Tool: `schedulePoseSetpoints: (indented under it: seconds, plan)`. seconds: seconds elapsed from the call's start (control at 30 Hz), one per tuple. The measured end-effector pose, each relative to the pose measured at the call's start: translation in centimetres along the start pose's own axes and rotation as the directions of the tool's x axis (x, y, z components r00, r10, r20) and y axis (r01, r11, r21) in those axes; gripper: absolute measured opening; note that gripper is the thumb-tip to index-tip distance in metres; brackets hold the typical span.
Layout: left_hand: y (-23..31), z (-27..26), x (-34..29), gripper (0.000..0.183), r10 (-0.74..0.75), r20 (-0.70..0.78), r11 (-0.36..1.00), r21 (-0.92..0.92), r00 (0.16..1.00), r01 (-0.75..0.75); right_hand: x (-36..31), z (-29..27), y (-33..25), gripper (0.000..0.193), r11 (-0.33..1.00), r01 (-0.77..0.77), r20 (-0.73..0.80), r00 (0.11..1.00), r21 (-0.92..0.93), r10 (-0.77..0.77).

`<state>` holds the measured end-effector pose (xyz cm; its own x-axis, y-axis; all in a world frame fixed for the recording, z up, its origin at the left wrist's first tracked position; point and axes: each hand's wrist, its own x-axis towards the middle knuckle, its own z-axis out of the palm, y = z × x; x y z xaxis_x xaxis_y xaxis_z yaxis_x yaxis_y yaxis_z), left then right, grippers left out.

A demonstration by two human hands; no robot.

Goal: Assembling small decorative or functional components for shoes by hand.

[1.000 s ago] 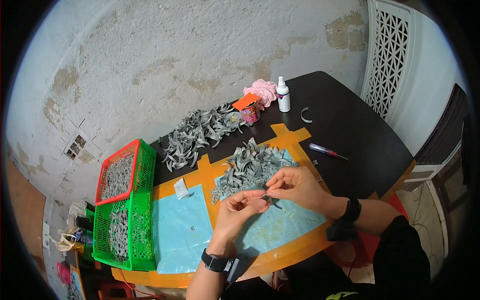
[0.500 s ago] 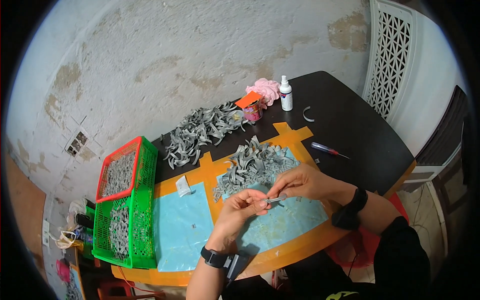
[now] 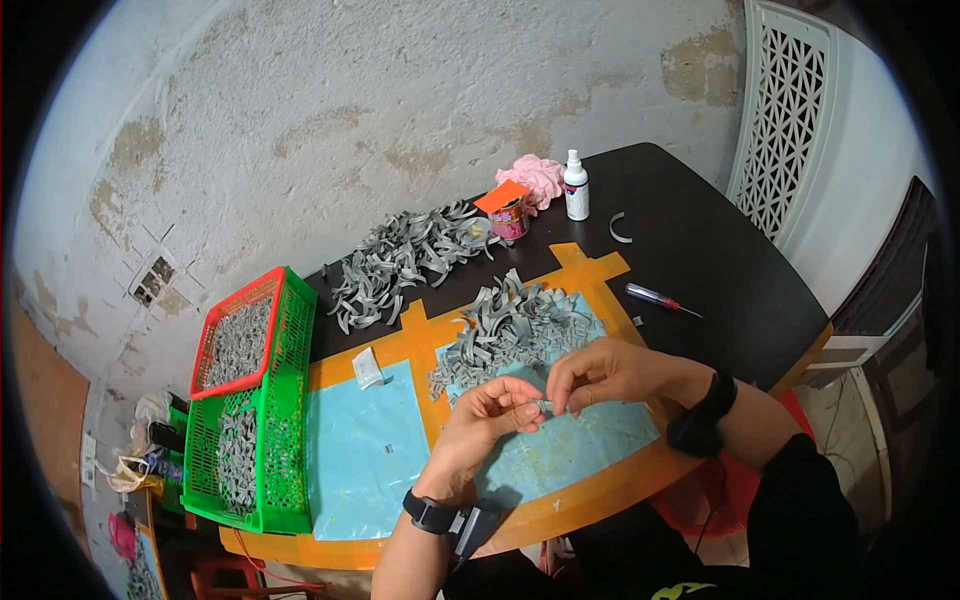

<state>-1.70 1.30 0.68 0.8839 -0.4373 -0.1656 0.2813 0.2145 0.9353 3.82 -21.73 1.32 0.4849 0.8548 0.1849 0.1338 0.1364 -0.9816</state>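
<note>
- So there's one small grey piece (image 3: 545, 407) up in the air over the near blue sheet (image 3: 560, 450), right between the two hands.
- Left hand (image 3: 492, 409): thumb and fingers pinched on that piece. Right hand (image 3: 602, 376): fingers bent in right at its other end, but can't tell if they're gripping it or just touching.
- Far from finished, I'd say. The near heap (image 3: 512, 325), curved strips plus little grey bits, is big, and the far heap (image 3: 405, 262) of curved strips behind it on the counter (image 3: 710, 230) is big too.
- Containers: the green basket (image 3: 284, 400) on the left has loads of small grey bits (image 3: 238, 460) in it. The red basket (image 3: 269, 345) sits up at its far end, also well filled with grey bits (image 3: 236, 350).
- No clue whether the basket stuff counts as done, the bits are too small to make out.
- There's also a tin (image 3: 510, 222) with an orange card (image 3: 503, 196) over its top, so its contents are mostly hidden.
</note>
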Motion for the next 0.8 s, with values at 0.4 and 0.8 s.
schedulePoseSetpoints:
  seconds: [0.4,0.8]
  plan:
    - [0.2,0.8,0.0,0.009,0.033,-0.009,0.996,0.081,0.999,-0.032,0.0,0.5,0.0,0.012,0.960,-0.193,-0.131,0.966,0.200,0.222]
    - [0.0,0.8,0.1,0.010,0.054,-0.007,0.992,0.112,0.998,-0.053,0.0,0.5,1.1,0.011,0.956,-0.206,-0.103,0.967,0.210,0.231]
